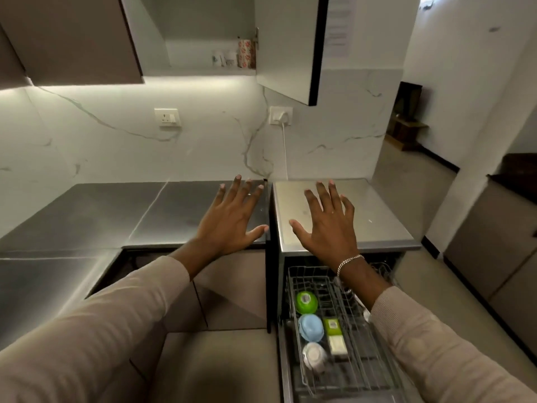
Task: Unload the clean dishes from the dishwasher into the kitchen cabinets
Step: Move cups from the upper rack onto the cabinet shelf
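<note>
Both hands are raised with fingers spread wide and holding nothing: the left hand (pixel 232 216) hovers over the right end of the steel countertop (pixel 116 216), the right hand (pixel 328 225) over the steel top of the dishwasher (pixel 377 225), with a dark vertical gap between the two surfaces running just between the thumbs. The right wrist wears a chain bracelet (pixel 348 261). Below the dishwasher top the wire rack (pixel 357 344) is pulled out toward the viewer, its long axis running front to back; the right forearm crosses its far right side and hides that part. Along the rack's left side sit a green bowl (pixel 306 301), a blue bowl (pixel 311 327) and a white bowl (pixel 313 357), each tipped on edge with its base showing; beside them are a green rectangular container (pixel 332 327) and a pale one (pixel 337 344). The rack's near end is cut off by the frame. Overhead, the upper cabinet (pixel 203 53) stands open, its door (pixel 287 48) swung out above the hands; small items on its shelf are hard to make out. Open floor lies to the right.
</note>
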